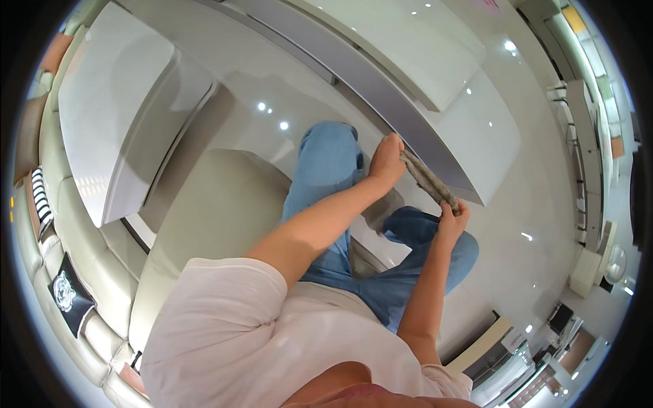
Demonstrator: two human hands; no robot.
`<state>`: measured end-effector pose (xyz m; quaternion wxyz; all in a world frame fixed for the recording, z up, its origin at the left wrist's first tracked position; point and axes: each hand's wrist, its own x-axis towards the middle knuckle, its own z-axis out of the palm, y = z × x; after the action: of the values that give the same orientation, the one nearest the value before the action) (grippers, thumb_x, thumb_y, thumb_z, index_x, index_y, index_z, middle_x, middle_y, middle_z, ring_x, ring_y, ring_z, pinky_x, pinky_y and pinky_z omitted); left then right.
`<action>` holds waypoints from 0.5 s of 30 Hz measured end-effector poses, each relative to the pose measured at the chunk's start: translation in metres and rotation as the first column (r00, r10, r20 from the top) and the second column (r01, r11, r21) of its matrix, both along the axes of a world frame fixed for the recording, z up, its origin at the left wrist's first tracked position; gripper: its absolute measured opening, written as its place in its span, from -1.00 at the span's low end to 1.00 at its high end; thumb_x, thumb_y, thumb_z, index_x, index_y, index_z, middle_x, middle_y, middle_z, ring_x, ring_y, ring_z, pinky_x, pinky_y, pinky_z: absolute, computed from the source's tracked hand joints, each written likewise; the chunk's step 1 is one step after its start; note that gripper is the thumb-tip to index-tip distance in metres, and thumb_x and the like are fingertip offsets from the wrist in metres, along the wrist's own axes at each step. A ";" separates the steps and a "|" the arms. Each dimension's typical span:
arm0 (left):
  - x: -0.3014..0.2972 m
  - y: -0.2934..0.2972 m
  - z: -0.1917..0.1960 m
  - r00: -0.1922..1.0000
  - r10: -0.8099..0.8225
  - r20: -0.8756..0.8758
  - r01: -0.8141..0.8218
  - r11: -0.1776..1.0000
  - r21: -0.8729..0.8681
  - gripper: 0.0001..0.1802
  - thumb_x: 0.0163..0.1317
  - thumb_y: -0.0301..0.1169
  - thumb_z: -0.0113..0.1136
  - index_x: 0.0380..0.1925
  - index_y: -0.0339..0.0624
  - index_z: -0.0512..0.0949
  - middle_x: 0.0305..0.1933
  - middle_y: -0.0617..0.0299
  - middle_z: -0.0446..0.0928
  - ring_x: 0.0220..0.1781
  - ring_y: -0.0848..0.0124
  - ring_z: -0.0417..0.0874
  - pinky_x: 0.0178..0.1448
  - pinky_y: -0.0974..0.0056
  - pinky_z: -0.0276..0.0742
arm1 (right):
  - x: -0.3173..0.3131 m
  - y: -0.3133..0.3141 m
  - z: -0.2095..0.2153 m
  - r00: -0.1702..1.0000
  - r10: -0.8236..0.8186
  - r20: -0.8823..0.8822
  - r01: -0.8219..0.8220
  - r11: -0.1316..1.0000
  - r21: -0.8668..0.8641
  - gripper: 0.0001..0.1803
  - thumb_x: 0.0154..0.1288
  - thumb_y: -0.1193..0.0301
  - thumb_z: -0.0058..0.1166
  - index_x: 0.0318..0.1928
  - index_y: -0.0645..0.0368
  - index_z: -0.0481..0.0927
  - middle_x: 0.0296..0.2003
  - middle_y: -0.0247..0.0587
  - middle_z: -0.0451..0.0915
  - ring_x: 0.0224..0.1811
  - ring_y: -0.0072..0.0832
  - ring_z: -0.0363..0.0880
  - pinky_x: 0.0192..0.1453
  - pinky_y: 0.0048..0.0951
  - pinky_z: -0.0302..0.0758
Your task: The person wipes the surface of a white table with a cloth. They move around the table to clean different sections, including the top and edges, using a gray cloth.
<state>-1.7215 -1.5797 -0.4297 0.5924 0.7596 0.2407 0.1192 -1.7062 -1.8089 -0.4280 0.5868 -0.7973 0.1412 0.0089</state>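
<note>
Pinching a cloth (430,181) at its ends, the left hand (388,162) and right hand (454,219) hold it stretched between them, near the grey-sided unit (442,155), past the jeans (321,170).

Cream sofa (102,268), black cushion (72,299), striped cushion (41,197)

No txt or nos. legible; 1 wht emblem (63,291) on blk cushion (79,309), details unclear.

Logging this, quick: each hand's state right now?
Left hand: closed, holding one end of the cloth.
Right hand: closed, pinching the cloth's other end.
</note>
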 end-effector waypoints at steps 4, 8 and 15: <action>0.015 -0.021 -0.009 0.977 0.094 -0.190 -0.083 0.995 0.064 -0.64 0.17 -0.61 0.17 0.01 -0.30 0.47 0.07 -0.21 0.42 0.18 -0.17 0.52 0.24 -0.08 0.51 | 0.009 -0.006 -0.044 0.999 0.032 0.003 -0.031 0.978 -0.206 -0.70 0.30 0.39 0.26 -0.03 0.29 0.63 -0.31 -0.27 0.62 -0.37 -0.61 0.46 -0.29 -0.54 0.38; 0.039 -0.015 -0.070 0.935 0.039 -0.351 0.002 0.993 0.116 -0.71 0.26 -0.46 0.09 -0.04 -0.31 0.57 0.03 -0.24 0.52 0.06 -0.19 0.60 0.15 -0.14 0.56 | 0.023 0.023 -0.062 0.956 0.010 -0.294 -0.033 0.997 -0.072 -0.72 0.41 0.21 0.21 -0.10 0.16 0.63 -0.39 -0.34 0.56 -0.43 -0.63 0.48 -0.48 -0.56 0.33; 0.118 0.012 -0.120 0.961 0.010 -0.276 0.015 0.996 0.090 -0.57 0.09 -0.37 0.26 0.02 -0.17 0.68 0.08 -0.09 0.62 0.11 -0.16 0.53 0.24 -0.03 0.53 | 0.106 0.035 -0.094 0.926 -0.113 -0.361 0.205 0.951 0.229 -0.69 0.41 0.40 0.14 0.11 0.14 0.51 -0.14 -0.21 0.62 -0.28 -0.42 0.67 -0.34 -0.52 0.48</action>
<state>-1.6035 -1.5682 -0.5494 0.5178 0.7954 0.3143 0.0220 -1.6003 -1.7734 -0.5218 0.6523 -0.6843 0.3036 0.1183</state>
